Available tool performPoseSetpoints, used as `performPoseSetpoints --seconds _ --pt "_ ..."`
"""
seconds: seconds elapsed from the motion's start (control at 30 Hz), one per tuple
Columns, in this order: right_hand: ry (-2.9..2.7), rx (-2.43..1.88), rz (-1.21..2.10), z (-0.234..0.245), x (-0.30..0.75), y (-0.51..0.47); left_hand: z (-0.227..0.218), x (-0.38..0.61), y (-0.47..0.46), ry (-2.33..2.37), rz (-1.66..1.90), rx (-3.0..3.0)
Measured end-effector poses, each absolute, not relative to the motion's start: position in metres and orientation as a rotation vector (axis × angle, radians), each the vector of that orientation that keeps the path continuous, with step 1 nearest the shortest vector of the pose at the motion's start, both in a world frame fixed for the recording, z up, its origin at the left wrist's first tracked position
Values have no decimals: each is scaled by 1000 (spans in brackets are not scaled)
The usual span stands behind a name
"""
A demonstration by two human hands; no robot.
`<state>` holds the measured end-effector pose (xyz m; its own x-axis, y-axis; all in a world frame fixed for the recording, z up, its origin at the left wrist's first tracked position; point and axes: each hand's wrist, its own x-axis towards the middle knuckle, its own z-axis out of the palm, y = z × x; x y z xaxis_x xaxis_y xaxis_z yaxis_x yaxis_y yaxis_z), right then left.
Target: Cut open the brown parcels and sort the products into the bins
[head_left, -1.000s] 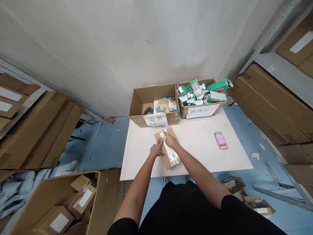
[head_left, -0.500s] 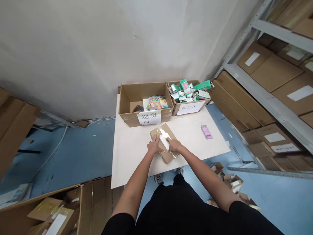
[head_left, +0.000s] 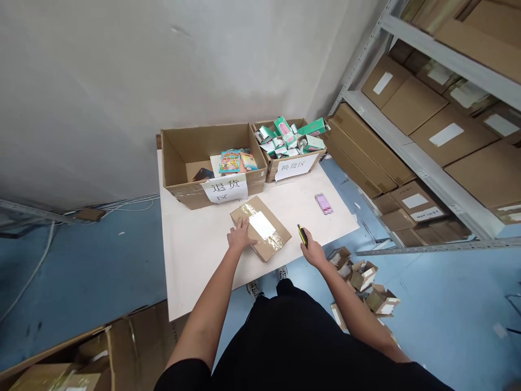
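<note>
A taped cardboard box point(head_left: 277, 217) with a white label on top lies at an angle on the white table point(head_left: 195, 239). My left hand point(head_left: 241, 237) rests on the box's left side, its fingers spread over the top and edge. To the right of the box, apart from it, my right hand point(head_left: 313, 251) is closed round a yellow-and-black utility knife point(head_left: 303, 235). The knife points up and away from me; I cannot make out its blade. Packing tape shines at both ends of the box.
Behind stand an open carton point(head_left: 179, 191) with booklets and another carton point(head_left: 271, 172) full of green boxes. A blurred pink item point(head_left: 324, 203) lies on the table's right. Shelves point(head_left: 411, 142) of boxes stand right; opened small boxes point(head_left: 362, 277) lie on the floor.
My right hand has drawn the knife off the box and moved it right, past the table's front edge. My left hand stays on the box. The view has shifted to the right.
</note>
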<state>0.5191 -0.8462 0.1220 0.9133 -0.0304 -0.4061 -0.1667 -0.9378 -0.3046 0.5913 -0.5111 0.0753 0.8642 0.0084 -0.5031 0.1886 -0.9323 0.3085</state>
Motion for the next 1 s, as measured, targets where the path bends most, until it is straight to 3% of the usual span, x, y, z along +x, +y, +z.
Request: performPoseSetpoints --seconds 0.27,0.57,0.83,1.0 --pt "328 -2606 400 78 600 -791 87 565 -548 375 -754 2593" --pt "240 -2601 480 83 707 -798 91 512 -625 470 -736 2727" --pt "-33 -2246 207 71 662 -854 104 530 -635 438 -622 2908" --pt "-64 -2028 387 66 622 -909 106 570 -607 258 -609 2938"
